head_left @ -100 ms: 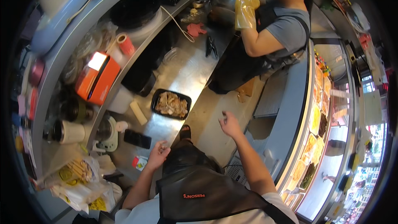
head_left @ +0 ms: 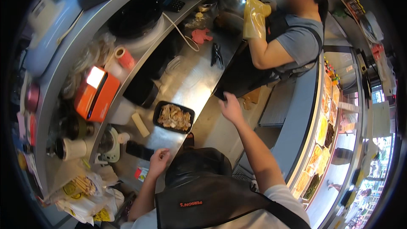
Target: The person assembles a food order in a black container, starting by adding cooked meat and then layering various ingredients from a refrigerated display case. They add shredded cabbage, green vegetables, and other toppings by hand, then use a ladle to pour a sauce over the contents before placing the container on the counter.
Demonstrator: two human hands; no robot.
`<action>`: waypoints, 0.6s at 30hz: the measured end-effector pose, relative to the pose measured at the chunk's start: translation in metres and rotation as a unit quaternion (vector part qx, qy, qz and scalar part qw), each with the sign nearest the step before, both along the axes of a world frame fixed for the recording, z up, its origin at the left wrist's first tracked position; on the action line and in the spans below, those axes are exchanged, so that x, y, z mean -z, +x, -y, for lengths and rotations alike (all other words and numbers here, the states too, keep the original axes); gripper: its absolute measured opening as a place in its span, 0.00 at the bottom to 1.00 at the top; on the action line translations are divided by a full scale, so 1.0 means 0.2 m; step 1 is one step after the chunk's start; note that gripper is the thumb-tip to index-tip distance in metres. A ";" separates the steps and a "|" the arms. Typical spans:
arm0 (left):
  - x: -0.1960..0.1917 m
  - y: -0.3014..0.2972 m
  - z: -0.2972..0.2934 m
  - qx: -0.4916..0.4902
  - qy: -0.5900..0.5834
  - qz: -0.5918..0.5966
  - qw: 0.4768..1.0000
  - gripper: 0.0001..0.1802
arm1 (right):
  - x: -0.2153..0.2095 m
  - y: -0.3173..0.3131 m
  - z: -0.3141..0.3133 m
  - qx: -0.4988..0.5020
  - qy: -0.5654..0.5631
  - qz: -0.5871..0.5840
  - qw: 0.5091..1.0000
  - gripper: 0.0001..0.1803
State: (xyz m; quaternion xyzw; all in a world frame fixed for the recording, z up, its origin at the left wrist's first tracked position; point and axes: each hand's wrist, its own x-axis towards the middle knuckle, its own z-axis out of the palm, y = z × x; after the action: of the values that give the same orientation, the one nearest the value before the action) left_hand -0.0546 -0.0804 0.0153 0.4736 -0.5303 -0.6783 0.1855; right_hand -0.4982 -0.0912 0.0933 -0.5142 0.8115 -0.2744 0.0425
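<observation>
A person is standing at a steel counter (head_left: 166, 141), where an open black tray (head_left: 191, 113) filled with browned, cut-up food (head_left: 174, 116) is sitting close to the aisle-side edge, ahead of and between the two hands. The left hand (head_left: 158, 160) is hovering low beside the dark phone (head_left: 140, 150), its fingers curling loosely toward the thumb; nothing is clearly showing between them, and one cannot tell whether the tips are touching. The right hand (head_left: 231, 108) is hanging out over the aisle, its fingers pointing toward the dark apron (head_left: 240, 71) of a co-worker (head_left: 296, 44); against that black cloth one cannot tell whether they are pressing together or pinching anything. The tray is looking like the likeliest thing to suffer: lying so near the edge, it could tip and spill if the right forearm were swinging back across it, or if the co-worker were turning in the narrow gap. That same turn could knock the outstretched hand. A careless sweep of the left hand could push the phone or the small red-and-green packet (head_left: 141, 174) along the metal, while the pale yellow cylinder (head_left: 140, 124), lying beside the tray, could roll if nudged.
</observation>
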 end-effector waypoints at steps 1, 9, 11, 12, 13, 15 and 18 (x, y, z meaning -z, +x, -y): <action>-0.03 -0.01 -0.01 -0.043 -0.014 0.005 0.999 0.14 | 0.01 -0.07 0.21 0.002 -0.026 -0.020 0.999 0.28; -0.26 -0.13 -0.16 -0.236 0.096 0.078 0.964 0.12 | 0.19 -0.75 1.87 0.214 -0.051 0.221 0.950 0.29; -0.24 -0.07 -0.34 -0.297 0.102 0.104 0.944 0.14 | 0.33 -0.80 2.13 0.258 -0.014 0.245 0.934 0.28; -0.10 0.04 -0.44 -0.360 0.164 0.091 0.914 0.15 | 0.36 -0.90 2.26 0.264 0.011 0.246 0.933 0.29; -0.20 -0.04 -0.29 -0.287 0.094 0.124 0.945 0.26 | 0.42 -1.05 2.34 0.275 0.034 0.234 0.932 0.30; -0.26 -0.18 -0.30 -0.290 0.115 0.091 0.946 0.14 | 0.52 -1.27 2.43 0.219 -0.032 0.214 0.952 0.32; -0.34 -0.42 -0.28 -0.294 0.145 0.104 0.939 0.13 | 0.51 -1.31 2.45 0.240 -0.090 0.216 0.942 0.27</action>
State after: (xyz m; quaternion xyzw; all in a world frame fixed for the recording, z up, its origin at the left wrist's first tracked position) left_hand -0.1384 -0.0239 0.0836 0.6982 -0.2796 -0.6100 0.2493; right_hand -0.7603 -0.5802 -0.0094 -0.2342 0.8541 -0.4529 0.1026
